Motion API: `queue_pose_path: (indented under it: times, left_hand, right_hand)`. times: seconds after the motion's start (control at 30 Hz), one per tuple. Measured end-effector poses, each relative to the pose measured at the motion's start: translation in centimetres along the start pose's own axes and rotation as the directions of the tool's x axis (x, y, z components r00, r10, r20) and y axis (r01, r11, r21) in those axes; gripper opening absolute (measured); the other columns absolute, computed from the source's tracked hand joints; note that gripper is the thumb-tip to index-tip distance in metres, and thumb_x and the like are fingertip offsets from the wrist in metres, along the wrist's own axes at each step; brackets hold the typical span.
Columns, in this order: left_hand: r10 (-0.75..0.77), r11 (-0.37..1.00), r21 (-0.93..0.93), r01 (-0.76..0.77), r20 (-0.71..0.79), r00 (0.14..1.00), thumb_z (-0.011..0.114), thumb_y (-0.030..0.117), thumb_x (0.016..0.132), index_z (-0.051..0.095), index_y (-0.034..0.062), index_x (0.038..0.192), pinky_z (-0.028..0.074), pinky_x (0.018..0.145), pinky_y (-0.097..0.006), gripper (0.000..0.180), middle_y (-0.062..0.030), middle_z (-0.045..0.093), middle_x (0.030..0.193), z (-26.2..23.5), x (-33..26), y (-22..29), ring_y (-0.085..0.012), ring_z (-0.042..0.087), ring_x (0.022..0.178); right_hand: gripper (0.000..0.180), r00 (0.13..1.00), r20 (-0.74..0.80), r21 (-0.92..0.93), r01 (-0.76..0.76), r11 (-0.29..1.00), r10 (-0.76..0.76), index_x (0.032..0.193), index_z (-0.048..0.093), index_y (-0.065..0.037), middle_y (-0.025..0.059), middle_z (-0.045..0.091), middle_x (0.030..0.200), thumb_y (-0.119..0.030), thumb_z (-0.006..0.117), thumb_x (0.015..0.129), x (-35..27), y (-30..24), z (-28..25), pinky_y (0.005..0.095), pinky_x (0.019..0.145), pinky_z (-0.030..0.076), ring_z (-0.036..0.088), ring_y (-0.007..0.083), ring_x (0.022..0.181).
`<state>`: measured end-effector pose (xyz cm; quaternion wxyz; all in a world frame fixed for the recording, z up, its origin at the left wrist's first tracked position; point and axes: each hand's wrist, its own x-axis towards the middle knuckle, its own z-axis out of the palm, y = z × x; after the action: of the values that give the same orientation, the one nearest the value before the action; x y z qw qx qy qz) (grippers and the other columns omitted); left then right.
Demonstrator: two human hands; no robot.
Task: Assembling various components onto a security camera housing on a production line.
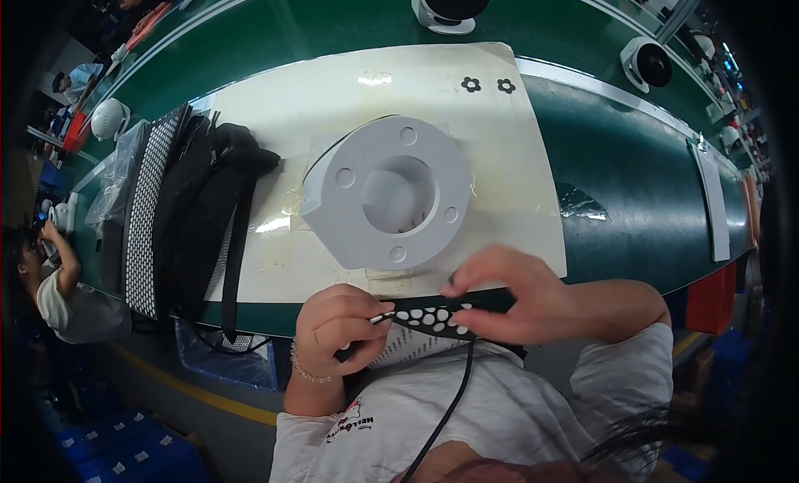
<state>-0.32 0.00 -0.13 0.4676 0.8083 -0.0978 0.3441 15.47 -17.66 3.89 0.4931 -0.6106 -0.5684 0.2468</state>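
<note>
A black strip with white oval spots (429,318), backed by pale printed paper (416,346), is held up at the near table edge, in front of my shirt. My left hand (339,323) is closed, pinching the strip's left end between thumb and fingers. My right hand (528,296) is at the strip's right end, its thumb against or just over the spots. The right index finger stands apart from the thumb, slightly blurred. Beyond both hands, a light grey plastic housing (349,221) with a large round recess lies on the cream mat (283,92).
Two black flower-shaped pieces (471,84) lie at the mat's far right. On the left are black fabric straps (212,162) and white-spotted black sheets (154,208). Round-headed white devices (645,64) stand at the back. A co-worker (66,283) sits at far left.
</note>
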Motion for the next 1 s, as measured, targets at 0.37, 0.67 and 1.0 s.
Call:
queue_pose_path:
  times: [0.37,0.67,1.0]
  left_hand:
    - [-0.002,1.000,0.015,0.002,-0.038,0.999,0.068,-0.008,0.053,0.053,0.0067,0.070,0.047,0.053,-0.027,0.027,-0.0095,0.063,0.081,0.2,0.1,-0.1,-0.0213,0.059,0.063]
    - [-0.005,0.999,0.043,0.005,0.002,1.000,0.068,-0.005,0.055,0.053,0.0063,0.072,0.046,0.052,-0.027,0.025,-0.0106,0.064,0.081,0.2,0.2,-0.3,-0.0210,0.059,0.059]
    - [-0.014,0.999,0.040,0.013,0.021,1.000,0.068,-0.005,0.055,0.055,0.0064,0.074,0.045,0.050,-0.026,0.025,-0.0104,0.064,0.081,0.2,-0.1,-0.4,-0.0197,0.058,0.058]
  right_hand:
    - [0.048,0.844,0.358,0.559,-0.536,0.633,0.399,0.115,0.034,-0.002,0.0082,0.048,0.098,-0.005,0.064,0.078,0.8,1.1,-0.8,0.0255,0.081,0.045,0.055,0.0135,0.089]
    - [0.042,0.903,0.221,0.443,-0.431,0.787,0.370,0.112,0.035,-0.003,0.0090,0.053,0.092,0.000,0.060,0.078,0.7,1.3,-0.7,0.0266,0.078,0.047,0.058,0.0150,0.087]
    - [0.041,0.892,0.149,0.632,-0.418,0.653,0.427,0.114,0.034,-0.006,0.0076,0.046,0.098,0.006,0.053,0.080,1.1,2.3,-1.0,0.0271,0.077,0.048,0.058,0.0172,0.088]
